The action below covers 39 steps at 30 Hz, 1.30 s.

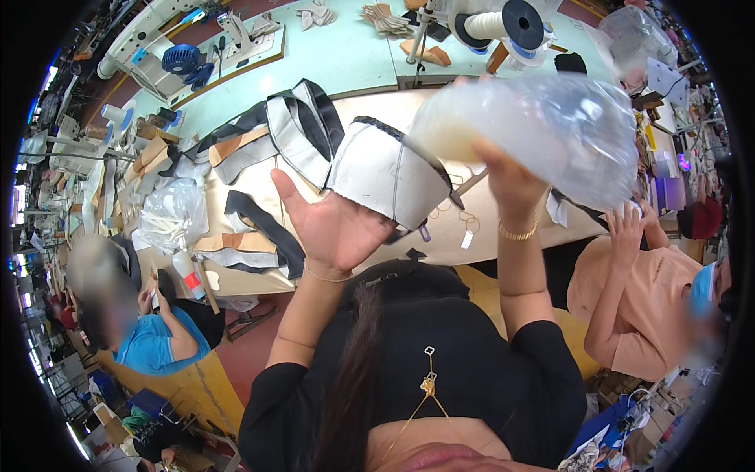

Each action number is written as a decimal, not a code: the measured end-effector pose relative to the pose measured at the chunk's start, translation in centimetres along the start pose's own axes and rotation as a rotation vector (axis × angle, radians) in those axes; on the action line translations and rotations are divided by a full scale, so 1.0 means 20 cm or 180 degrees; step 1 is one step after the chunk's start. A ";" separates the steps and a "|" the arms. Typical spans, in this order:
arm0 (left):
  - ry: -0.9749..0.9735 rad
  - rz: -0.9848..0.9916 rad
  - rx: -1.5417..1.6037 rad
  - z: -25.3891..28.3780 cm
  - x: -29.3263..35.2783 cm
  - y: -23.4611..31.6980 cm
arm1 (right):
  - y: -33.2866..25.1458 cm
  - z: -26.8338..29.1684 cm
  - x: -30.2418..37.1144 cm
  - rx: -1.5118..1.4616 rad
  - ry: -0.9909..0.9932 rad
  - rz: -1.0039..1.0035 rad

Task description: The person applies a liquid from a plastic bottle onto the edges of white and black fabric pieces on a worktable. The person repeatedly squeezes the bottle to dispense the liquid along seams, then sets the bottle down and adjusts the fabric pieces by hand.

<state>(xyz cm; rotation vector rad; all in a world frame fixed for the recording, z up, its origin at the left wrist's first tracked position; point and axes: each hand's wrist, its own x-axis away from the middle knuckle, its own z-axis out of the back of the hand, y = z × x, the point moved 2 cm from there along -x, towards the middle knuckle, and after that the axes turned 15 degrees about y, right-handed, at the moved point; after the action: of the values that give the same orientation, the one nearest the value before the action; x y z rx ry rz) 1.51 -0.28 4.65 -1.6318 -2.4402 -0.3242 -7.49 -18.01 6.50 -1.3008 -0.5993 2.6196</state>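
My left hand point(338, 228) is palm up with its thumb spread wide. Its fingers run under a curved, stitched fabric piece point(385, 177), white-lined with a dark edge, which rests on them. Raised to the right, my right hand point(511, 177) grips a clear plastic bag point(558, 126) with something pale inside. Motion blurs the bag's left side, and the bag covers part of my fingers. Left of my left hand lie black, grey and tan cut strips point(244, 244), with similar joined pieces point(303, 130) further back.
A pale green table point(338, 59) carries a sewing machine point(134, 47), a small blue fan point(182, 61) and a thread spool point(503, 25). Another bag point(173, 212) and a bottle point(187, 271) sit at left. Scissors point(468, 185) lie between my hands. Co-workers sit at both sides.
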 end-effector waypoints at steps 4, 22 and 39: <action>0.0396 -0.0144 -0.0078 0.02 -0.01 -0.01 | -0.01 0.00 0.02 -0.0061 -0.0183 -0.0139; -0.0158 -0.0451 -0.0625 0.12 -0.04 0.03 | 0.03 0.04 -0.13 -0.1576 0.1422 -0.1398; 0.0255 -0.0513 -0.0532 0.13 -0.06 0.01 | -0.03 -0.02 -0.04 -0.1292 0.1297 -0.0487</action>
<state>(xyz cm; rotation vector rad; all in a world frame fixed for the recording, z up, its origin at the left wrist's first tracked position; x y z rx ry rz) 2.01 -0.48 1.78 -1.4529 -2.5485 -0.6211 -6.71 -17.66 7.17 -1.7544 -1.1374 2.0864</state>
